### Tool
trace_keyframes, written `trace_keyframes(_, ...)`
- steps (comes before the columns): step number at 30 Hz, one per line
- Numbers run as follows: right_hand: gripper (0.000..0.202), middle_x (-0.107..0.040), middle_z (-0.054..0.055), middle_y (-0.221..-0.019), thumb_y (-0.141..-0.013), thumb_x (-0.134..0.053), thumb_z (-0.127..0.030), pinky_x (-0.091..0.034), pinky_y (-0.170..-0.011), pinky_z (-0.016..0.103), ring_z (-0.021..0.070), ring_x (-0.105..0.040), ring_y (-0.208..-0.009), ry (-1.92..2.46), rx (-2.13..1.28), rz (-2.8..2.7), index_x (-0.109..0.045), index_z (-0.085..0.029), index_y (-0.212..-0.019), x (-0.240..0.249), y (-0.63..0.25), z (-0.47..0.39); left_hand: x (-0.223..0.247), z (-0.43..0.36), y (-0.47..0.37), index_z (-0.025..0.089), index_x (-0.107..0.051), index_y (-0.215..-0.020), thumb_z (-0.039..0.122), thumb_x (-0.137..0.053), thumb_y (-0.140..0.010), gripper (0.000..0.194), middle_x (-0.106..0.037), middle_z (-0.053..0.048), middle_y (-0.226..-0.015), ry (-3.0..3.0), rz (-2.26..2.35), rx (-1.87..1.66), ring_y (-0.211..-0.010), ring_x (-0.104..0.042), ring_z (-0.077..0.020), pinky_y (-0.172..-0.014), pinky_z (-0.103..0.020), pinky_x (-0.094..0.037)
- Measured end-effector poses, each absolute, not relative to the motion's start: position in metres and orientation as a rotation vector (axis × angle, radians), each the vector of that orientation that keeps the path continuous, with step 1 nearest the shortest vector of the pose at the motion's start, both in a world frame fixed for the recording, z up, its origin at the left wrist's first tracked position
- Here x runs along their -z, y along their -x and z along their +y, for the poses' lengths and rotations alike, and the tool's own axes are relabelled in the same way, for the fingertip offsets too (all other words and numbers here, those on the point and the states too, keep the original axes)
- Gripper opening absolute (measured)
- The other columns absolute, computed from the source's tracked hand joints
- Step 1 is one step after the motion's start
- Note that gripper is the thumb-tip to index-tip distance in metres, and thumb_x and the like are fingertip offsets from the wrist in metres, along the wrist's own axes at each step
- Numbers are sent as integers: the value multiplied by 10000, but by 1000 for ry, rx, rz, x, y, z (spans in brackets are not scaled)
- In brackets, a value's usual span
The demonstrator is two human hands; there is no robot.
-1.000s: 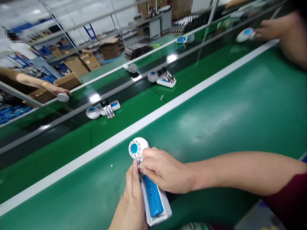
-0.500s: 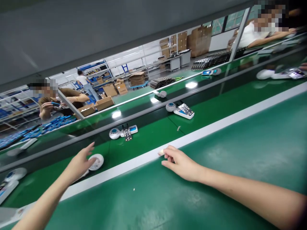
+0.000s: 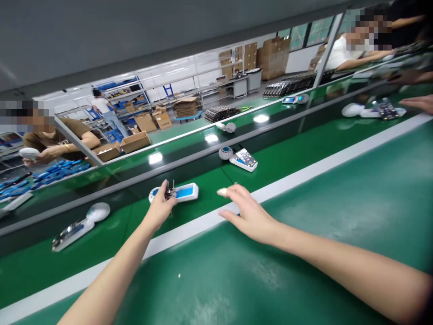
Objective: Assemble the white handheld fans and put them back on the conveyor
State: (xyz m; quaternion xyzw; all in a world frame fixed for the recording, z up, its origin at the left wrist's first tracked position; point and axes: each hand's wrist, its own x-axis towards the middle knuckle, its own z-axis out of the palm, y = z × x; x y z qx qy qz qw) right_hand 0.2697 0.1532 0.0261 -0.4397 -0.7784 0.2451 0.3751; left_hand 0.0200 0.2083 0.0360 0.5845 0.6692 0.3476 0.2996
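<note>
My left hand (image 3: 159, 210) reaches over the green conveyor belt and pinches a small dark circuit board (image 3: 172, 191), which stands nearly on edge. Beneath it lies a white handheld device (image 3: 194, 193) with a round head and a blue panel; the fingers hide part of its middle. With fingers apart and nothing held, my right hand (image 3: 245, 207) hovers above the belt's pale front edge. A pale cover wraps one of its fingertips. Beyond that hand, another white device (image 3: 248, 165) carries a circuit board on top.
One white device (image 3: 76, 232) lies on the belt at left, another (image 3: 367, 111) at right near a co-worker's hand (image 3: 419, 103). A grey rail (image 3: 209, 143) borders the belt's far side. Co-workers sit across the line, near blue parts (image 3: 61, 174) and cardboard boxes (image 3: 135, 142).
My left hand has moved right and closed on the circuit board at the blue-panelled device. My right hand's fingers have spread and shifted slightly forward. The devices on the belt have shifted in view.
</note>
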Motion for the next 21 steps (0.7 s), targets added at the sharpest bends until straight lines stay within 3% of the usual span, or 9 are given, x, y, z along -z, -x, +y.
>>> trace_keyframes(3,514,-423,96,-1166,-754,-563,-410,-349,-932,438,252,-375,-1125,1107,-567,-2013,-408,-207,-1201,-44,-261,155,-44,151,-45,158,-272,-1316,145,-522,-653,708,-539,-93,-1184,-1436,1488,-911,-1022,-544,-198,-883,-335,-431)
trace_keyframes(7,666,-390,119,-1221,-655,-654,-406,-411,-881,396,241,-464,-1061,1037,-958,-2180,-375,-177,-1215,-38,-250,136,-33,92,-66,206,-310,-1308,213,-568,-683,677,-406,-86,-1326,-1395,1191,-891,-1210,-379,-237,-1008,-384,-312)
trace_keyframes(11,570,-374,142,-1226,-686,-564,-165,-483,-747,305,171,-557,-919,1088,-1167,-2101,-336,-140,-1207,-9,-243,113,-8,67,-61,273,-283,-1316,249,-474,-793,558,-314,-61,-1374,-1924,1467,-850,-1272,-282,-215,-1056,-421,-227)
trace_keyframes(17,235,-527,80,-1020,-745,-467,-93,-473,-706,282,132,-579,-773,1015,-1145,-2145,-483,-155,-971,-7,-238,103,5,63,-49,261,-250,-1325,179,-426,-824,537,-209,-105,-1415,-2524,1744,-833,-1283,-254,-261,-1002,-451,-331)
trace_keyframes(19,187,-558,64,-930,-760,-454,-100,-459,-712,288,143,-574,-769,1002,-1115,-2248,-511,-159,-928,-14,-235,103,2,64,-43,249,-320,-1296,121,-424,-809,515,-286,-125,-1371,-2714,1737,-852,-1269,-273,-290,-988,-470,-342)
trace_keyframes(21,206,-561,76,-935,-767,-463,-139,-450,-713,300,161,-571,-785,1054,-1077,-2316,-509,-156,-967,-19,-229,105,-3,66,-34,249,-337,-1286,78,-389,-807,511,-414,-125,-1258,-2767,1748,-869,-1194,-391,-259,-943,-433,-401)
